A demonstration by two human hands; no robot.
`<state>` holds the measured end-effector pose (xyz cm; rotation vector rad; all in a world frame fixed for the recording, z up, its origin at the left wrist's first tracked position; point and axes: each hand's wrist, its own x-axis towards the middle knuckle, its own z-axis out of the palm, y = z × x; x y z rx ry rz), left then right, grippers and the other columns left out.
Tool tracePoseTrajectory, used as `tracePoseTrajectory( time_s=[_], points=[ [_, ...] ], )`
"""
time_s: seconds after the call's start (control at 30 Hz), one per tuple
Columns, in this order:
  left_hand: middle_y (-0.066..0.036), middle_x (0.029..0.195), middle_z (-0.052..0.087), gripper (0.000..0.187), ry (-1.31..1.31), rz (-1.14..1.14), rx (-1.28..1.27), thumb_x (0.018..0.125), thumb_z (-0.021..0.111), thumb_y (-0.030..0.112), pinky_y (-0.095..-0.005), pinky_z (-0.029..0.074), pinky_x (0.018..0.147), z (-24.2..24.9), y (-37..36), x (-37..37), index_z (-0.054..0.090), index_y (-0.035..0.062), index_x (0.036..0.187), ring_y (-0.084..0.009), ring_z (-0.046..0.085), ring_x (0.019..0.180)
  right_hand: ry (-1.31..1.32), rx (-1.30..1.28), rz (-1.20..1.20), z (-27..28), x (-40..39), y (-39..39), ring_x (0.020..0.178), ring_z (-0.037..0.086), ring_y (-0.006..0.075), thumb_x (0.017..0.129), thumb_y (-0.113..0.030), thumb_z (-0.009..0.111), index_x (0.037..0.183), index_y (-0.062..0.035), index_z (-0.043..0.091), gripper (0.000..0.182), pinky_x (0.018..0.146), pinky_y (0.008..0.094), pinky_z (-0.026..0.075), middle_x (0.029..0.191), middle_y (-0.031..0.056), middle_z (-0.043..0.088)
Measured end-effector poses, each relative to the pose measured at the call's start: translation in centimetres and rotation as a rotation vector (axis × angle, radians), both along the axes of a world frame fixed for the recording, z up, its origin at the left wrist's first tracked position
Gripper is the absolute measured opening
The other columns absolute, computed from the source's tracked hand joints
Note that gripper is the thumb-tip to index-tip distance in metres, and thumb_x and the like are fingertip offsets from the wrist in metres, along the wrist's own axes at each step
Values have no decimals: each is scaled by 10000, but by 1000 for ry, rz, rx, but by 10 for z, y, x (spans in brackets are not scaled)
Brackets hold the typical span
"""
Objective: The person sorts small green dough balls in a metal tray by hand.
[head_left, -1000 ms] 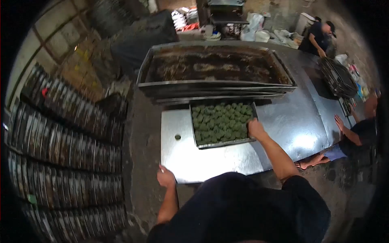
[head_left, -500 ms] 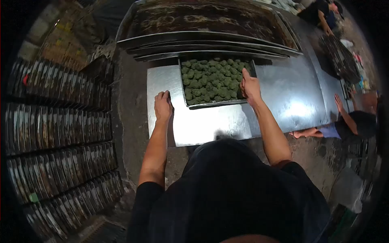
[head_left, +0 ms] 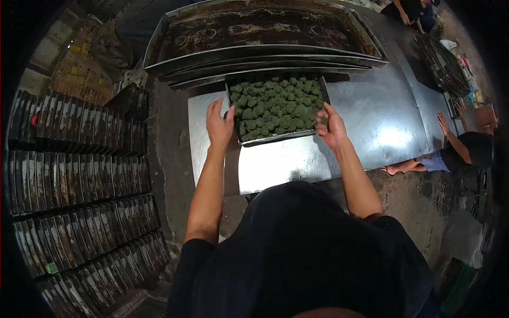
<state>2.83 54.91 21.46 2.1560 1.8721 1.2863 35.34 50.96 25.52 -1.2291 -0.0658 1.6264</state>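
Note:
A rectangular metal tray full of rough dark-green balls lies on the shiny metal tabletop in front of me. At its left side is my left hand, open, with thumb and fingers apart and the thumb close to the rim. My right hand is open at the right front corner, its fingers loosely bent and slightly blurred beside the balls. Neither hand holds anything.
Beyond the tray stands a stack of large, shallow, stained trays. Racks of many upright metal trays fill the left side. To the right are a person at the table's edge, another person farther back, and more stacked trays.
My left hand has opened and moved up to the tray's left side. My right hand has loosened from the right edge and its fingers have spread.

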Motion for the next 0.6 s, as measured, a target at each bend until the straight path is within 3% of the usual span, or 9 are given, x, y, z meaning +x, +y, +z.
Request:
tracePoseTrajectory(
  time_s=[0.07,0.1,0.2,0.27,0.3,0.4,0.43,0.5,0.6],
  points=[
    [-185,1113,589,338,-357,77,-164,875,642,143,-356,498,810,2,-33,-9,608,-1,1179,-308,596,970,-198,138,162,-2,5,-8,385,338,109,956,-434,521,609,-125,434,473,347,260,256,506,18,426],
    [-180,1127,589,323,-410,131,-172,886,630,134,-343,508,787,-3,-50,-17,606,-11,1174,-281,608,952,-330,165,87,8,-9,-9,355,242,103,955,-440,521,529,-156,283,565,335,286,171,444,-2,296],
    [-130,1098,626,319,-500,337,-122,924,599,174,-326,514,756,-37,-104,-50,602,0,1192,-205,629,910,-283,152,106,8,-8,-9,381,294,110,954,-422,533,593,-133,399,481,364,266,228,486,-1,357],
    [-157,1063,638,300,-664,516,-78,935,581,161,-330,512,760,-70,-143,-82,602,-27,1169,-222,637,884,-229,185,126,8,-7,-8,428,347,100,953,-396,543,664,-106,454,419,386,252,263,568,22,433],
    [-161,1043,643,303,-606,626,-67,942,573,172,-333,512,761,-68,-165,-88,601,-40,1157,-231,638,889,-173,214,145,8,-8,-7,475,400,91,952,-369,553,735,-79,508,366,408,239,299,651,46,509],
    [-177,1055,659,305,-501,907,-65,938,566,180,-351,503,815,-73,-220,-104,612,-63,1116,-268,637,915,-187,161,185,-7,1,-5,536,436,96,961,-313,535,866,-55,557,276,461,239,344,762,73,573],
    [-177,1055,659,305,-502,919,-64,938,566,180,-351,503,815,-81,-234,-110,612,-63,1116,-268,637,915,-156,68,84,-30,8,-1,512,419,103,955,-308,533,905,-47,569,268,457,239,346,765,91,595],
    [-184,1062,657,356,-566,1096,-238,960,530,235,-359,487,834,-103,-254,-123,607,-74,1120,-293,630,938,-104,6,85,-19,-1,-1,493,403,102,950,-335,541,870,-53,558,293,440,238,332,743,88,582],
    [-203,1065,656,408,-817,1100,-261,978,486,281,-382,469,856,-137,-260,-136,601,-82,1124,-327,621,959,-148,18,186,-19,-9,2,439,363,97,935,-427,550,734,-79,503,404,379,242,275,643,61,518]
  ],
)
